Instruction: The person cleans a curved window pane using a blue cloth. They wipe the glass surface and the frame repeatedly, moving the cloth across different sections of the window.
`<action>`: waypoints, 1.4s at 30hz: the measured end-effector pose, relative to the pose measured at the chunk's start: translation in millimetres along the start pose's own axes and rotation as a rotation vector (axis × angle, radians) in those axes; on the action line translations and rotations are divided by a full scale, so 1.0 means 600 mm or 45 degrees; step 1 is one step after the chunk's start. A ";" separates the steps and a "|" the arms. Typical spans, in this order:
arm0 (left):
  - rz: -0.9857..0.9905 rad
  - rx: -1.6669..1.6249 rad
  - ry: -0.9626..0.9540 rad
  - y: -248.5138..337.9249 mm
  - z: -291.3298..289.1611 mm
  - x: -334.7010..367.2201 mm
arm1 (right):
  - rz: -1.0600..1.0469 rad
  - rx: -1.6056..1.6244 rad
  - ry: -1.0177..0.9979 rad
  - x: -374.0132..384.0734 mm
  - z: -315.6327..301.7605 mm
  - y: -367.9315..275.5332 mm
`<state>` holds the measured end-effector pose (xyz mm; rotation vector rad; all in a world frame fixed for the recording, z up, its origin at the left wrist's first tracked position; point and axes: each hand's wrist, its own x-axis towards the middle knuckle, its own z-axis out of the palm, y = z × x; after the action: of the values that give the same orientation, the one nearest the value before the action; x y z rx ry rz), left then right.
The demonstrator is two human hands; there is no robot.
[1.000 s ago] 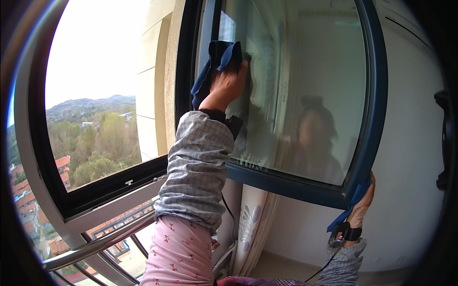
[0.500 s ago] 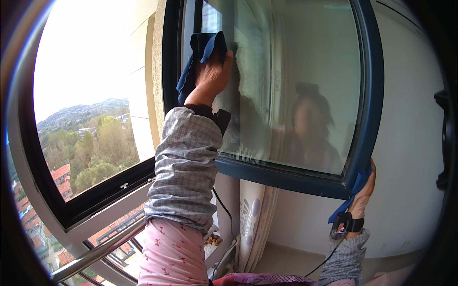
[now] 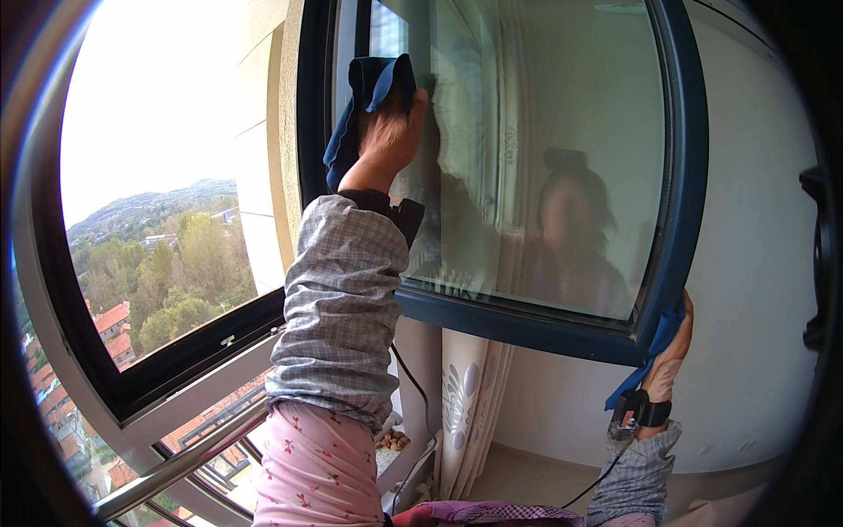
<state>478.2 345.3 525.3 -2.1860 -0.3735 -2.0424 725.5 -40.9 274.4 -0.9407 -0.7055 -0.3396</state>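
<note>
Up at the hinge side of the open window sash (image 3: 527, 323), my left hand (image 3: 392, 136) presses a dark blue cloth (image 3: 344, 145) against the glass pane (image 3: 580, 97). Its fingers are bent around the cloth, which hangs down beside the wrist. At the sash's lower right corner my right hand (image 3: 674, 351) grips the frame edge. A second blue cloth (image 3: 628, 386) is caught between that hand and the frame, its tail hanging below. The right fingertips are hidden behind the frame.
Left of the sash is the open window frame (image 3: 189, 369), with trees and red roofs far below. A metal rail (image 3: 189, 461) crosses the lower left. A patterned curtain (image 3: 464, 404) hangs under the sash, near a thin black cable (image 3: 417, 382). A white wall (image 3: 746, 263) stands at right.
Almost nothing differs. My left hand and its cloth have shifted very slightly upward; my right hand stays at the frame corner.
</note>
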 end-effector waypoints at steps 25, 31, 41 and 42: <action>-0.052 0.006 -0.023 0.003 -0.001 -0.001 | -0.141 -0.205 -0.004 0.003 -0.007 0.015; 0.013 0.168 0.009 -0.002 0.003 0.000 | -0.086 -0.082 -0.006 0.007 -0.012 0.021; -0.045 0.030 -0.036 0.006 -0.004 -0.002 | -0.237 -0.209 -0.005 0.006 -0.006 0.006; -0.043 0.030 -0.039 0.008 -0.004 -0.002 | -0.261 -0.259 0.036 0.004 -0.003 -0.001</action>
<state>477.0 340.2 524.6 -2.2141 -0.4381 -2.0129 727.3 -42.5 275.7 -1.0561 -0.7534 -0.6138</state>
